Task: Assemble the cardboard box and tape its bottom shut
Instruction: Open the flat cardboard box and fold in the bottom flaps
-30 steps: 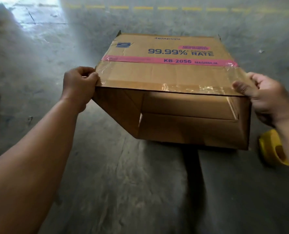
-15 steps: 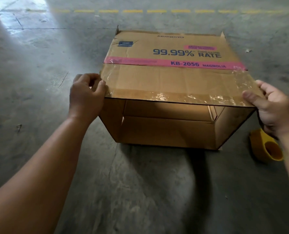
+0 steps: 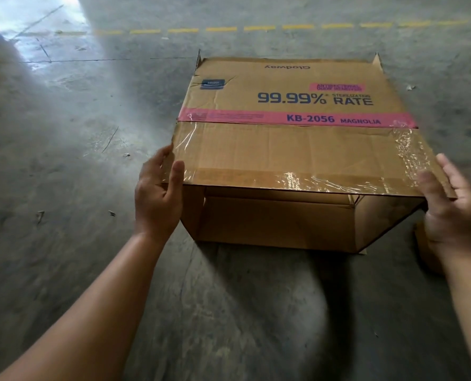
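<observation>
Lying on its side on a concrete floor (image 3: 91, 188), a cardboard box (image 3: 297, 149) faced the camera with its open end.
Its top panel read "99.99% STERILIZATION RATE" and, on a pink band, "KB-2056 MAGNOLIA"; "Glodway" sat upside down at the far edge. Clear tape (image 3: 325, 180) shone along the near flap. A dashed yellow line (image 3: 256, 28) crossed the grey floor beyond. The left hand (image 3: 157, 199) and right hand (image 3: 451, 204) stood apart at the flap's corners, fingers loosely straight, thumbs resting on it.
</observation>
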### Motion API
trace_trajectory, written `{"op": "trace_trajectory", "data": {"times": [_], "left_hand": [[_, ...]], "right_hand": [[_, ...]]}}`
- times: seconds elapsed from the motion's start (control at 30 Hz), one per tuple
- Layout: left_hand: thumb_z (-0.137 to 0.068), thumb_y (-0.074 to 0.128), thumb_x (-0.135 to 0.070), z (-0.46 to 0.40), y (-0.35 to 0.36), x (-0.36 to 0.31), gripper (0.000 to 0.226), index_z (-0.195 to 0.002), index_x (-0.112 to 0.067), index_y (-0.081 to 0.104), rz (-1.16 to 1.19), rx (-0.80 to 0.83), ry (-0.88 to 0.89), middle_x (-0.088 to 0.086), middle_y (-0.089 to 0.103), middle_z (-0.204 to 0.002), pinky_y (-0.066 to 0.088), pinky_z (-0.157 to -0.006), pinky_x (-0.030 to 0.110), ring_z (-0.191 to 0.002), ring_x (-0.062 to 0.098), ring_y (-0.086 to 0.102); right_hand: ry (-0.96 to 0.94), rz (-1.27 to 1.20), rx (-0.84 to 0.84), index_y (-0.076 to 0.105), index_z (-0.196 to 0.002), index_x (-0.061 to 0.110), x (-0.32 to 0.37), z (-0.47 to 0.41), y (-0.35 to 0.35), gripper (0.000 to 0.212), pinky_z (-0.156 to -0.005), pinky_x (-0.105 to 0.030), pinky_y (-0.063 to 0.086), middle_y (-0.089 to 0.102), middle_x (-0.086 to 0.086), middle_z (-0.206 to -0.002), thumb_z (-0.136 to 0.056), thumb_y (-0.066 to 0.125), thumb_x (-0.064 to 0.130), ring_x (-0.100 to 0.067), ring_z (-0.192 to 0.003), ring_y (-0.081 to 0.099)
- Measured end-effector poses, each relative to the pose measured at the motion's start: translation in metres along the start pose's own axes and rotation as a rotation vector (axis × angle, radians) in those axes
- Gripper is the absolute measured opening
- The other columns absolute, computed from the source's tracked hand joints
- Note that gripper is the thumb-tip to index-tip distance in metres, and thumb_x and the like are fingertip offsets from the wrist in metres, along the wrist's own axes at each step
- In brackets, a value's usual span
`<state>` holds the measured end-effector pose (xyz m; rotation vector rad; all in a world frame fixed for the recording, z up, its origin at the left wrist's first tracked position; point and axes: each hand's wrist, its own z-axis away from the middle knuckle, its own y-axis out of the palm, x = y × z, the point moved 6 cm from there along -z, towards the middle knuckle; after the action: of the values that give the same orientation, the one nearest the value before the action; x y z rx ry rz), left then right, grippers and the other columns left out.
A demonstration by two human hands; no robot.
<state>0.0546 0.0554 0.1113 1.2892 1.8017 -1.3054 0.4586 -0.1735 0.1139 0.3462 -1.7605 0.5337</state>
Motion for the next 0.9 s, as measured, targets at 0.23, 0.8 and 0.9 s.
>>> {"op": "trace_trajectory", "data": {"times": [0.23,0.8,0.9], "left_hand": [[-0.084,0.075,-0.031,0.032,0.018,0.041,0.048,-0.125,-0.022,0.050,0.066,0.217,-0.238,-0.018,0.065,-0.105,0.049,-0.069,0.006,-0.097,-0.006,0.064],[-0.096,0.050,-0.012,-0.033,-0.002,0.001,0.025,-0.119,-0.015,0.060,-0.295,0.035,-0.025,0.011,0.069,-0.101,0.044,-0.070,0.036,-0.089,0.034,0.064],[-0.096,0.049,-0.018,-0.074,-0.019,-0.051,0.034,-0.130,-0.015,0.056,-0.338,-0.053,0.098,0.016,0.070,-0.110,0.046,-0.074,0.038,-0.093,0.038,0.066]], "right_hand": [[-0.010,0.232,0.089,0.054,-0.125,0.018,-0.036,0.033,0.017,0.058,-0.082,-0.018,0.040,0.060,-0.004,-0.122,-0.082,0.059,0.056,0.003,-0.099,0.056],[-0.165,0.615,0.042,0.063,-0.105,0.020,0.004,-0.007,0.023,0.028,-0.063,-0.032,0.038,0.067,-0.009,-0.091,-0.094,0.041,0.034,-0.028,-0.081,0.059],[-0.371,0.647,-0.011,0.067,-0.110,0.013,0.068,-0.041,0.021,0.033,-0.062,-0.034,0.044,0.070,-0.017,-0.092,-0.091,0.047,0.031,-0.032,-0.077,0.063]]}}
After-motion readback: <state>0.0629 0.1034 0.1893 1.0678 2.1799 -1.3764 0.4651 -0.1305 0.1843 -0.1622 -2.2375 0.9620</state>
